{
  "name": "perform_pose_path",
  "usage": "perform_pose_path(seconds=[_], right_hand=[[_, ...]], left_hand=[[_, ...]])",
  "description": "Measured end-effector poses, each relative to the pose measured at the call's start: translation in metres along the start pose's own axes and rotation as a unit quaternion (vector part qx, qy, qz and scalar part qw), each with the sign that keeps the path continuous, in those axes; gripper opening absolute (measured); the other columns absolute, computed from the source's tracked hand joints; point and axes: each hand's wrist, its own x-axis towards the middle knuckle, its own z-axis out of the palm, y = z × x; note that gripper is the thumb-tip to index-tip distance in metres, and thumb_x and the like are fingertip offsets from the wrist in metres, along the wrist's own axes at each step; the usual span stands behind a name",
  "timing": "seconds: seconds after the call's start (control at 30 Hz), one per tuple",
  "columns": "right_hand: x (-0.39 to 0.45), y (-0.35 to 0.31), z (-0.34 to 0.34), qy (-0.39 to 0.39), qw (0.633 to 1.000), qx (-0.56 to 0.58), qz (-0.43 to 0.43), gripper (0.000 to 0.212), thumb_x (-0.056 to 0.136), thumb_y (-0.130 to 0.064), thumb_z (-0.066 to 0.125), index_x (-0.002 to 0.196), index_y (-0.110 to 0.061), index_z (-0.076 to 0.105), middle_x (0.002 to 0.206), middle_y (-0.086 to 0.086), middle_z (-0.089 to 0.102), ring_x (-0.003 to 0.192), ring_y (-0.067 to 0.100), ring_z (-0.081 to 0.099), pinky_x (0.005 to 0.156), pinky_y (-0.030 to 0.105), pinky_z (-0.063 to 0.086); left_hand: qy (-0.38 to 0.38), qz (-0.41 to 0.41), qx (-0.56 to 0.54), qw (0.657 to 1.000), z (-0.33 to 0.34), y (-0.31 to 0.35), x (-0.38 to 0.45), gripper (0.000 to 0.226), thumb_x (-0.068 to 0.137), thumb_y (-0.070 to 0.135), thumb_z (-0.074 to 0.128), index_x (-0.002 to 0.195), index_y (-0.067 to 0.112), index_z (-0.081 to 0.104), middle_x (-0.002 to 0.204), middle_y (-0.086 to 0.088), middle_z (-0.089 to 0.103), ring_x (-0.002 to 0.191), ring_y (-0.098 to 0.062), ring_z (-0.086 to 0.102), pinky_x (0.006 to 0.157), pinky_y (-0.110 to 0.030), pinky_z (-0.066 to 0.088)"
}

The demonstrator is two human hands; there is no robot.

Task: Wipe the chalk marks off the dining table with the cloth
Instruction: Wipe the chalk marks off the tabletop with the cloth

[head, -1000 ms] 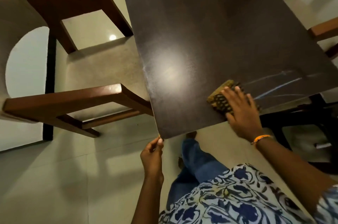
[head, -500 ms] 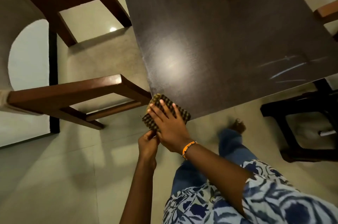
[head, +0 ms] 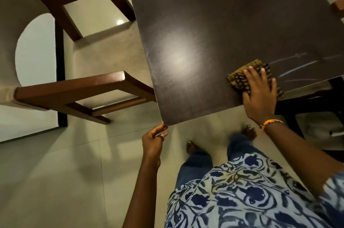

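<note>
The dark brown dining table [head: 223,23] fills the upper right of the head view, its near corner pointing at me. Pale chalk marks [head: 299,67] streak its surface near the right front edge. A yellow-and-black checked cloth [head: 242,76] lies flat on the table just left of the marks. My right hand [head: 260,93] presses down on the cloth with fingers spread, covering much of it. My left hand [head: 153,139] hangs below the table's near corner, its fingertips touching the corner and holding nothing.
A wooden chair [head: 78,86] with a beige seat stands at the table's left side. A dark chair frame [head: 316,101] sits under the right front edge, another chair [head: 337,7] at the far right. My bare feet [head: 248,132] stand on beige floor tiles.
My right hand slid the cloth from the table's near corner back to the right along the front edge, up to the chalk marks. My left hand stayed at the corner.
</note>
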Motion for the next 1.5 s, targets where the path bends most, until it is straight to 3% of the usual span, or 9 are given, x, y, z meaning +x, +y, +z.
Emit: perform_pose_path(seconds=[0.1,0.27,0.4,0.73,0.87,1.0,1.13,1.33,1.5], right_hand=[[-0.011,-0.041,0.016,-0.020,1.000,-0.002,0.020,0.073,0.083,-0.022,0.051,0.149,-0.021,0.021,0.159,0.001,0.016,0.148,0.027,0.004,0.116,0.053,-0.001],[-0.048,-0.135,0.059,-0.177,0.946,0.030,-0.270,0.071,0.087,-0.023,0.043,0.150,-0.018,0.010,0.160,0.003,0.008,0.147,0.026,-0.008,0.114,0.050,-0.015],[-0.032,-0.105,0.050,-0.167,0.913,-0.006,-0.373,0.069,0.086,-0.028,0.045,0.149,-0.020,0.019,0.159,0.000,0.017,0.148,0.023,0.004,0.116,0.046,-0.007],[0.054,0.157,-0.059,-0.057,0.995,-0.002,-0.076,0.077,0.071,-0.022,0.044,0.147,-0.022,0.028,0.157,-0.001,0.024,0.146,0.019,0.012,0.117,0.046,0.007],[0.078,0.229,-0.092,-0.018,0.999,0.008,0.036,0.075,0.074,-0.020,0.041,0.147,-0.021,0.026,0.157,0.002,0.023,0.147,0.024,0.011,0.117,0.050,0.005],[0.081,0.205,-0.083,0.010,0.996,-0.008,0.091,0.070,0.083,-0.013,0.052,0.148,-0.015,0.024,0.158,0.006,0.021,0.147,0.029,0.010,0.117,0.053,0.005],[0.054,0.110,-0.048,-0.058,0.998,0.002,-0.038,0.074,0.085,-0.020,0.050,0.149,-0.017,0.012,0.160,0.007,0.010,0.147,0.029,0.001,0.118,0.050,-0.003],[0.059,0.035,-0.017,-0.193,0.920,-0.023,-0.341,0.071,0.090,-0.033,0.043,0.150,-0.020,0.008,0.161,-0.001,0.006,0.148,0.022,-0.006,0.118,0.045,-0.005],[0.108,0.123,-0.050,-0.102,0.968,-0.009,-0.227,0.073,0.082,-0.024,0.049,0.149,-0.025,0.018,0.159,-0.004,0.014,0.148,0.020,0.004,0.118,0.043,0.000]], left_hand=[[0.015,0.011,0.010,1.000,0.007,-0.001,-0.004,0.037,0.088,-0.007,0.050,0.120,0.009,0.060,0.119,-0.004,0.064,0.104,-0.015,0.058,0.092,-0.028,0.045],[0.192,0.051,0.161,0.967,0.037,0.002,-0.013,0.056,0.083,-0.012,0.042,0.133,0.013,0.045,0.141,-0.014,0.040,0.125,-0.034,0.042,0.105,-0.045,0.038],[0.223,0.169,0.289,0.916,0.086,0.017,-0.033,0.067,0.079,-0.012,0.050,0.140,0.008,0.032,0.144,-0.017,0.033,0.130,-0.037,0.032,0.106,-0.045,0.033],[0.037,0.370,0.500,0.782,0.212,0.064,-0.040,0.088,0.080,0.035,0.066,0.148,0.012,0.013,0.150,-0.010,0.031,0.144,-0.028,0.013,0.118,-0.043,0.002],[0.049,0.360,0.524,0.770,0.221,0.072,-0.037,0.095,0.076,0.044,0.066,0.148,0.016,0.011,0.150,-0.006,0.031,0.145,-0.026,0.008,0.117,-0.045,-0.003],[0.059,0.329,0.517,0.788,0.223,0.075,-0.035,0.100,0.072,0.044,0.069,0.148,0.016,0.010,0.152,-0.005,0.027,0.146,-0.026,0.004,0.117,-0.047,-0.002],[0.074,0.306,0.503,0.805,0.225,0.073,-0.039,0.102,0.070,0.041,0.072,0.148,0.013,0.012,0.153,-0.011,0.027,0.145,-0.030,0.009,0.116,-0.049,0.001],[0.112,0.291,0.482,0.819,0.230,0.073,-0.046,0.100,0.072,0.028,0.075,0.147,0.007,0.011,0.154,-0.016,0.022,0.145,-0.031,0.008,0.117,-0.050,0.003],[0.062,0.326,0.539,0.774,0.261,0.083,-0.055,0.112,0.071,0.042,0.073,0.147,0.008,-0.001,0.158,-0.009,0.001,0.145,-0.028,-0.009,0.114,-0.043,-0.011]])
